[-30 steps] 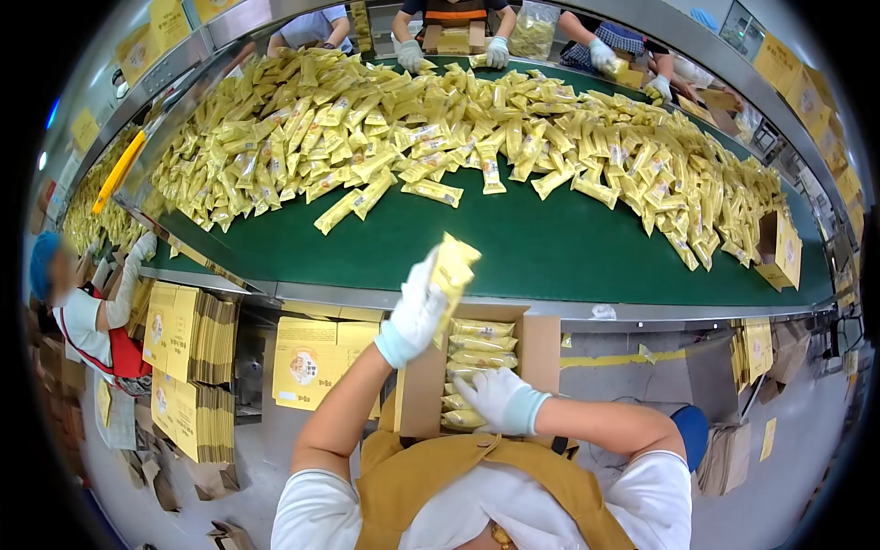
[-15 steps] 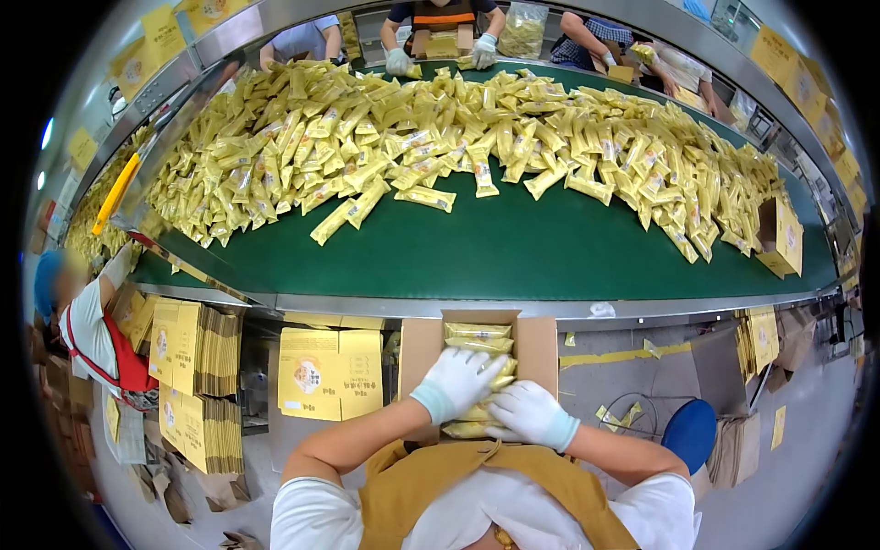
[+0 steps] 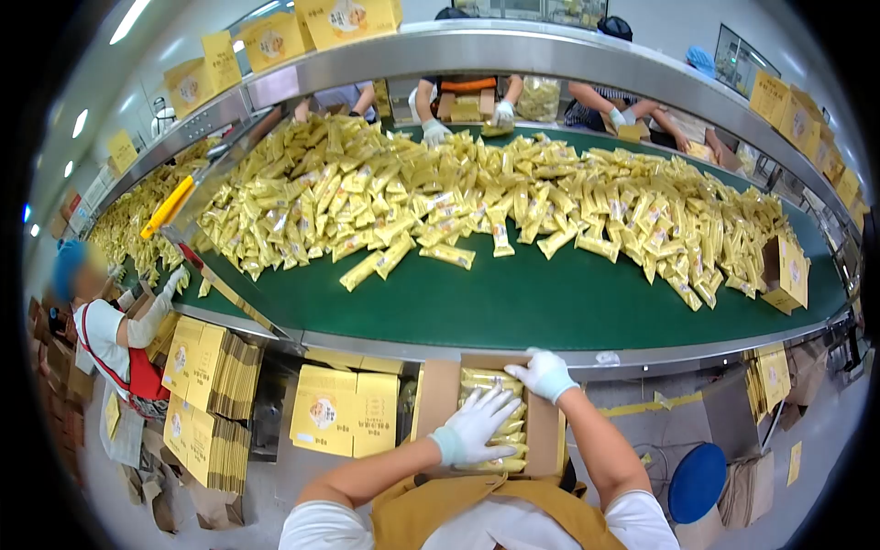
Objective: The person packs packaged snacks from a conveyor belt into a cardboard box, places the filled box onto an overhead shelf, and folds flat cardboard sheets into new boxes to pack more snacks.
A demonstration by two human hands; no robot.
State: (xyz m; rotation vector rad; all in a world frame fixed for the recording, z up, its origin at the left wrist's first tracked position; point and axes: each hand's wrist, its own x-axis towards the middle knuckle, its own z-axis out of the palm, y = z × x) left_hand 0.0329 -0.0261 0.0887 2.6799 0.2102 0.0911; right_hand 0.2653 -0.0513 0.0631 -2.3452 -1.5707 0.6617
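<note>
An opened cardboard box [image 3: 438,394] stands at the belt's near edge, its flaps turned outward. Inside it, yellow wrapped snack packets [image 3: 510,438] lie stacked in a row. My left hand [image 3: 477,427], in a white glove, rests on these packets with its fingers spread. At the box's far right corner is my right hand [image 3: 544,375], also gloved, its thumb and fingers about the edge of the far flap. Beyond the box, a large heap of the same packets [image 3: 403,202] covers much of the green conveyor belt [image 3: 403,312].
Flat yellow cartons [image 3: 344,412] lie left of the box, beside tall carton stacks [image 3: 215,367]. An open yellow carton [image 3: 786,275] stands at the belt's right. A blue stool [image 3: 697,483] is at right. Co-workers stand across the belt; another person [image 3: 128,339] works at left.
My right hand has gone from the packets up to the box's far right corner. My left hand has flattened over the packets. The view has tilted up, showing more of the overhead shelf.
</note>
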